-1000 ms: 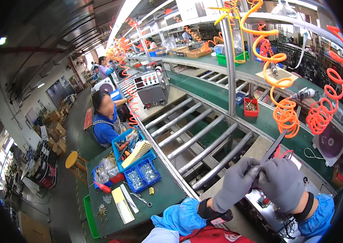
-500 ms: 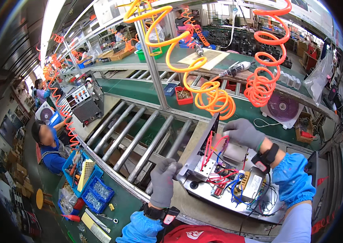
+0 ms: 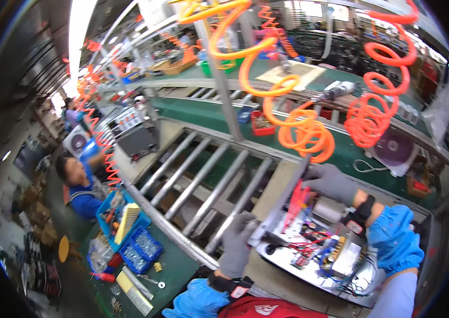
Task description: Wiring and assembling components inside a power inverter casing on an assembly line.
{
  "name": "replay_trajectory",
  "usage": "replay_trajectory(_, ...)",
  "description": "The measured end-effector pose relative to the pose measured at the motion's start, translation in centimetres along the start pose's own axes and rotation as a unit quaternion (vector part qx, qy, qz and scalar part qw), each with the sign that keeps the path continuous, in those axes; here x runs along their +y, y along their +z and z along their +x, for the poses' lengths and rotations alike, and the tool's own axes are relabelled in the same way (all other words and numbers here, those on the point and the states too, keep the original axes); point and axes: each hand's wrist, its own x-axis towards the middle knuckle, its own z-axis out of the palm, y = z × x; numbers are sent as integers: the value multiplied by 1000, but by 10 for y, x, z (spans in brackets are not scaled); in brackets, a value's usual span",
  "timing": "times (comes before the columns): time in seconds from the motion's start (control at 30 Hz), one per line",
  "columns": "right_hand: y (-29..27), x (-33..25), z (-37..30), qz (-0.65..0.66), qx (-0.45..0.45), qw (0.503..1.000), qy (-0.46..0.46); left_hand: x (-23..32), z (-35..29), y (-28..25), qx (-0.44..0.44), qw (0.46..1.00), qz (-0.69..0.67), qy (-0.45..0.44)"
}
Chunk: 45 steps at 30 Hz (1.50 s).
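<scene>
An opened electronic unit (image 3: 288,270) with an upright front panel (image 3: 276,209) lies before me, its parts exposed. Inside are a silver cylinder (image 3: 329,210), a transformer (image 3: 347,255) and tangled red and blue wires. My left hand (image 3: 236,246), in a grey glove, is at the near outer corner of the panel with its fingertips drawn together; what they grip is unclear. Over the far end of the unit, my gloved right hand (image 3: 330,183) has its fingers bent behind the panel, beside blurred red wires (image 3: 296,204). Whatever those fingers grip is hidden.
A metal roller section (image 3: 224,183) lies left of the unit. Blue bins (image 3: 140,249) of small hardware stand at lower left, near a seated co-worker (image 3: 84,185). Coiled orange air hoses (image 3: 306,138) hang beyond the unit. A red bin (image 3: 262,123) stands on the far green surface.
The view has swung, shifting the scene rightward and down, with blur. My right hand has come closer to the panel's far end. My left hand remains by the panel's near corner.
</scene>
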Motion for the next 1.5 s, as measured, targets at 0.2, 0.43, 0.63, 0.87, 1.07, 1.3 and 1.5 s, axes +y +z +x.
replay_trajectory(0.2, 10, -18, 1, 63, 13, 993, 102, -9, 1, -3, 5, 999, 34, 27)
replay_trajectory(0.43, 20, -6, 8, 86, 10, 993, 83, -28, 4, -5, -26, 998, -59, -26)
replay_trajectory(0.63, 22, -2, 10, 56, 49, 994, 84, -30, 5, -7, -30, 999, -31, -3)
replay_trajectory(0.87, 21, -8, 11, 91, 38, 992, 75, -23, 6, -9, -70, 996, 48, -23)
replay_trajectory(1.07, 14, -21, 12, 109, -32, 984, 137, -16, 4, -9, -65, 995, 71, -8)
replay_trajectory(1.3, 17, -22, 10, 124, -39, 981, 142, -12, 4, -7, -67, 995, 73, 5)
replay_trajectory(1.5, 20, -20, 6, 114, -29, 988, 99, -14, 4, -8, -69, 995, 74, 17)
